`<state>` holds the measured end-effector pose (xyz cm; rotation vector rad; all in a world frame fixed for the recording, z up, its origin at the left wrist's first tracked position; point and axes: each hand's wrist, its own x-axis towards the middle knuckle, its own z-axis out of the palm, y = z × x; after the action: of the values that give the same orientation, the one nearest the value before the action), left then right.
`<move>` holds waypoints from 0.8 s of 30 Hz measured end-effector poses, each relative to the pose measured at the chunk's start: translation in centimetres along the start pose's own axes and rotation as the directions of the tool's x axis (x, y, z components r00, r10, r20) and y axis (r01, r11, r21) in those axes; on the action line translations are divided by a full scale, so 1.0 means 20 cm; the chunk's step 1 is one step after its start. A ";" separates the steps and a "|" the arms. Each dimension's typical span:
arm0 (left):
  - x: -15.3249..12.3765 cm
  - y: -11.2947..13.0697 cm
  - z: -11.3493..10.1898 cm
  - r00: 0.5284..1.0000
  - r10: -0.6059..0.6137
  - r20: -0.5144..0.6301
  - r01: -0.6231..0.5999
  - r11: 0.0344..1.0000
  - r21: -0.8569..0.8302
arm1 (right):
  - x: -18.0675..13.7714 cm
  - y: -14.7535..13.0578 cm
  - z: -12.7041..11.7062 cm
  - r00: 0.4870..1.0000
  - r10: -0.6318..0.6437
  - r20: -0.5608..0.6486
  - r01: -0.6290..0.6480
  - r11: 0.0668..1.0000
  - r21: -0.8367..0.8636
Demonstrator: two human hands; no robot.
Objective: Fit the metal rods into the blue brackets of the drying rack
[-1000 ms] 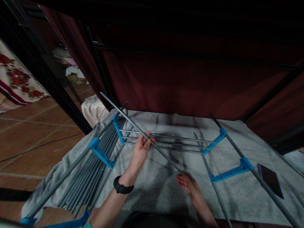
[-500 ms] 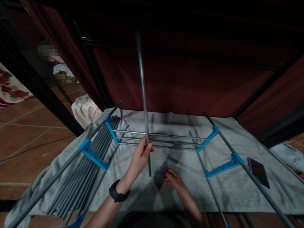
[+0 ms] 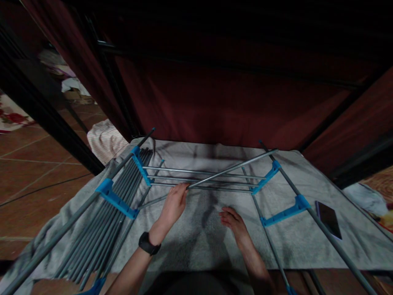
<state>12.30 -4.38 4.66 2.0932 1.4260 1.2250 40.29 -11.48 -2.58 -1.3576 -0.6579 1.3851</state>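
1. The left hand (image 3: pixel 175 203), centre-left of the frame, grips a loose grey tube (image 3: pixel 233 167) near its middle, fingers closed around it.
2. That tube lies on a slant: its lower end points toward the near-left blue bracket (image 3: pixel 118 200), its upper end toward the upper right, over the right-hand rail (image 3: pixel 319 223). Whether the lower end touches the bracket I cannot tell.
3. The right hand (image 3: pixel 233 223), lower centre-right, holds nothing; its fingers are loosely curled above the grey cloth (image 3: pixel 190 254), well apart from the tube.
4. Three crosswise tubes (image 3: pixel 166 178) span mid-frame between the far-left bracket (image 3: pixel 141 166) and the far-right bracket (image 3: pixel 266 177); no tube spans between the near-left bracket and the near-right bracket (image 3: pixel 285 211).
5. The step in hand looks like lining up another tube with the side frames, probably at the near pair of brackets.
6. The next move seems to call for levelling the tube and matching an end to a bracket, the right hand steadying the bracket or the tube's other end.
7. More tubes lie bundled (image 3: pixel 104 229) at lower left, a ready supply, I judge.
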 end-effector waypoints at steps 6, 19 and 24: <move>-0.08 -0.15 0.02 0.974 -0.045 0.220 -0.029 0.946 0.323 | 0.06 -0.05 -0.01 0.993 -0.076 -0.095 0.089 0.986 0.142; -0.13 -0.33 0.07 0.907 -0.105 0.407 -0.116 0.868 0.482 | 0.30 -0.04 -0.12 0.987 -0.040 -0.154 0.108 0.879 0.464; -0.11 -0.33 0.08 0.904 -0.093 0.417 -0.118 0.884 0.452 | 0.34 -0.04 -0.16 0.983 -0.091 -0.160 0.159 0.857 0.490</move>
<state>9.30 -3.05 -1.67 2.4778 1.5977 0.3763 44.82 -5.86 -5.01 -0.9562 -0.2595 1.2359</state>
